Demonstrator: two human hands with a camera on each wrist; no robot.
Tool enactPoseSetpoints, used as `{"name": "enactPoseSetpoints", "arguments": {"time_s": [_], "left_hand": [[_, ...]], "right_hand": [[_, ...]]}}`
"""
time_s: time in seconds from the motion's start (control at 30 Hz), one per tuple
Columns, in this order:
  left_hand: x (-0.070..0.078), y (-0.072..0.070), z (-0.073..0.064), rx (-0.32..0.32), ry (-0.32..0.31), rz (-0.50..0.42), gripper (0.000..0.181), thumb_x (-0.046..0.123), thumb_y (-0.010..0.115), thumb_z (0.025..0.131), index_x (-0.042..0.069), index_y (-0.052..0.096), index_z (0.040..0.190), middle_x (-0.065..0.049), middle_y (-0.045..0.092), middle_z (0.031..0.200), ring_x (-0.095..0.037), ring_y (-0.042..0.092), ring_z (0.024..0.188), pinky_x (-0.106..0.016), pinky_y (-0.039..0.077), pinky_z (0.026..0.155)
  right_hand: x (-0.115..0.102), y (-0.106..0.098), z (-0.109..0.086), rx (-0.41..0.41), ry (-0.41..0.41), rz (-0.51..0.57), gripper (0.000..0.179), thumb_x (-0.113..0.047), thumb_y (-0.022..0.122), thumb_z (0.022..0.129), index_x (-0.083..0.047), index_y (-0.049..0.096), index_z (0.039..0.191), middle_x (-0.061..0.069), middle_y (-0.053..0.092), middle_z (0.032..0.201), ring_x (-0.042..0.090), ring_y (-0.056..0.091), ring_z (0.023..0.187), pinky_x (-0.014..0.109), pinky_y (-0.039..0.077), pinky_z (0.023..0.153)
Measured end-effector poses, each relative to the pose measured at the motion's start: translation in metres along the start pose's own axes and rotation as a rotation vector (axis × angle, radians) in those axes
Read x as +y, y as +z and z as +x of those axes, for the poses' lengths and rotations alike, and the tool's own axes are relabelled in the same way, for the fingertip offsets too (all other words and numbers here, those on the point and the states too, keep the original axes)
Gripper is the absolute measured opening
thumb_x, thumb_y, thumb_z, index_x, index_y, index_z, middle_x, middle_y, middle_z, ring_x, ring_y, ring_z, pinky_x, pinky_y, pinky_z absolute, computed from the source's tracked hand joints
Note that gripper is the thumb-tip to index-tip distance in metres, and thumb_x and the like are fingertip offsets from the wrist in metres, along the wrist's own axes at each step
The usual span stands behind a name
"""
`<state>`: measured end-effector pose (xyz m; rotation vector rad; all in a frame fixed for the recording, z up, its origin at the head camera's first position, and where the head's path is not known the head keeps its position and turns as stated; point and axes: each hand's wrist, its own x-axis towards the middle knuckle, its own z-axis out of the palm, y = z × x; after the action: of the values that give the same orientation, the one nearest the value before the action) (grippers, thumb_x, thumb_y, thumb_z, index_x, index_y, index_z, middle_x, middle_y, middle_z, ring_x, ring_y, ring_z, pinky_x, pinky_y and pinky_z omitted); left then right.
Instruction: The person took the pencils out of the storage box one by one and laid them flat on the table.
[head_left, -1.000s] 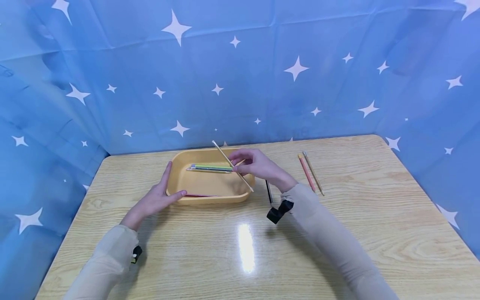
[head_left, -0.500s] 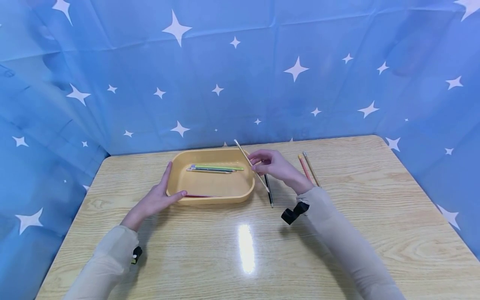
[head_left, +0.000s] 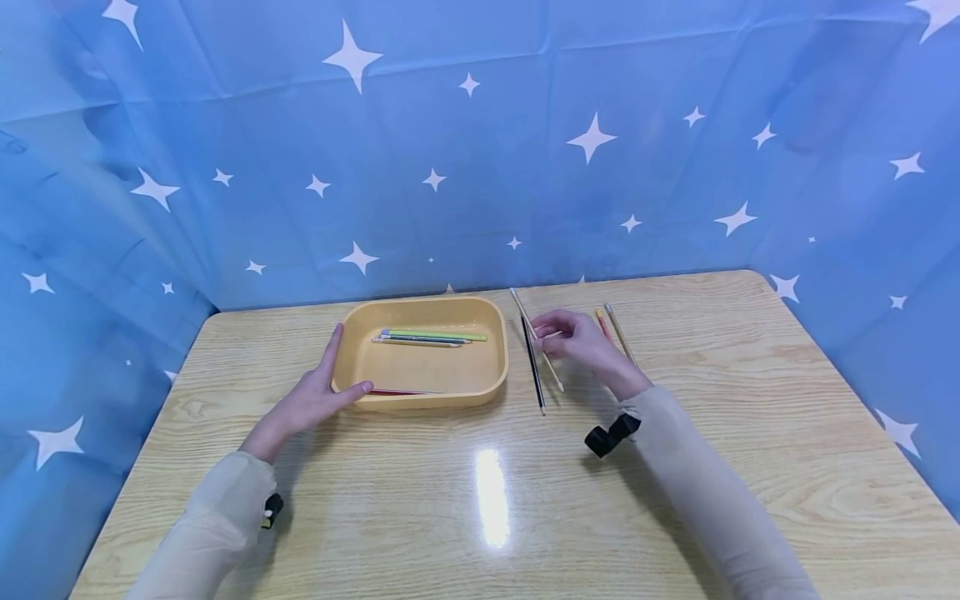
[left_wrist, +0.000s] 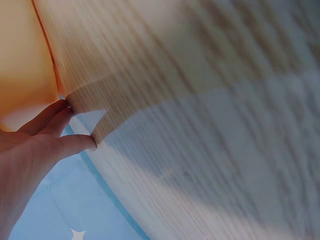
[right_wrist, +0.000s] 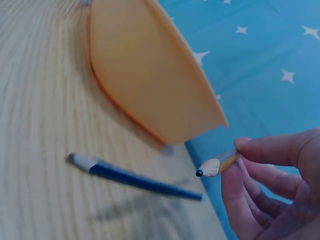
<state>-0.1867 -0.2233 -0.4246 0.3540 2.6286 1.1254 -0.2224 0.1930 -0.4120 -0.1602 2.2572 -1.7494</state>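
My right hand (head_left: 577, 340) pinches a yellow pencil (head_left: 552, 372) between thumb and fingertips, to the right of a tan tray (head_left: 435, 402). The sharpened tip of this pencil (right_wrist: 215, 166) points out of the hand in the right wrist view. A dark pencil (head_left: 536, 379) lies on the table beside it, left of the hand. My left hand (head_left: 315, 393) rests at the tray's left end, fingers straight along the outside and thumb over the front rim. Inside the tray lie a green pencil (head_left: 450, 336), others against it, and a red pencil (head_left: 405, 392) by the front wall.
A red pencil (head_left: 603, 322) and a gold-coloured pencil (head_left: 618, 327) lie right of my right hand, partly hidden by it. The wooden table (head_left: 375, 500) ends at a blue star-patterned cloth (head_left: 480, 167) behind and at the sides.
My right hand has moved right with the yellow pencil, from over the tray to the table beside the dark pencil. My left hand and the tray stay put.
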Motion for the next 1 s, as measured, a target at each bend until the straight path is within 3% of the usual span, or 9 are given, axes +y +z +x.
{"name": "enactPoseSetpoints", "arguments": {"time_s": [0.13, 0.3, 0.5, 1.0], "left_hand": [[0.0, 0.001, 0.0, 0.001, 0.001, -0.002, 0.104, 0.043, 0.064, 0.091, 0.015, -0.015, 0.154, -0.036, 0.018, 0.15, -0.053, 0.03, 0.131, -0.061, 0.024, 0.106], [0.001, 0.001, 0.0, -0.001, -0.005, -0.002, 0.105, 0.043, 0.064, 0.091, 0.017, -0.016, 0.153, -0.035, 0.016, 0.151, -0.052, 0.028, 0.132, -0.06, 0.023, 0.107], [0.002, 0.0, 0.0, -0.004, -0.01, -0.004, 0.105, 0.044, 0.064, 0.091, 0.016, -0.017, 0.153, -0.034, 0.015, 0.152, -0.051, 0.025, 0.134, -0.06, 0.021, 0.108], [0.001, 0.001, 0.001, -0.007, -0.018, -0.021, 0.106, 0.044, 0.064, 0.091, 0.017, -0.018, 0.153, -0.031, 0.009, 0.155, -0.05, 0.021, 0.136, -0.06, 0.02, 0.108]], "right_hand": [[0.007, -0.004, -0.002, 0.02, 0.046, -0.012, 0.039, 0.004, 0.059, 0.09, 0.012, 0.052, 0.127, 0.021, 0.058, 0.108, 0.027, 0.06, 0.093, 0.027, 0.053, 0.076], [0.018, -0.009, -0.006, 0.052, 0.119, -0.026, 0.037, 0.003, 0.061, 0.091, 0.01, 0.053, 0.126, 0.013, 0.059, 0.101, 0.018, 0.061, 0.085, 0.025, 0.053, 0.076], [0.03, -0.009, -0.007, 0.098, 0.135, 0.007, 0.035, 0.005, 0.06, 0.091, 0.013, 0.053, 0.123, 0.008, 0.06, 0.09, 0.012, 0.063, 0.077, 0.024, 0.054, 0.071], [0.029, 0.002, -0.001, 0.169, 0.216, -0.1, 0.028, 0.0, 0.064, 0.091, 0.008, 0.057, 0.118, 0.011, 0.061, 0.09, 0.017, 0.064, 0.083, 0.028, 0.055, 0.073]]}}
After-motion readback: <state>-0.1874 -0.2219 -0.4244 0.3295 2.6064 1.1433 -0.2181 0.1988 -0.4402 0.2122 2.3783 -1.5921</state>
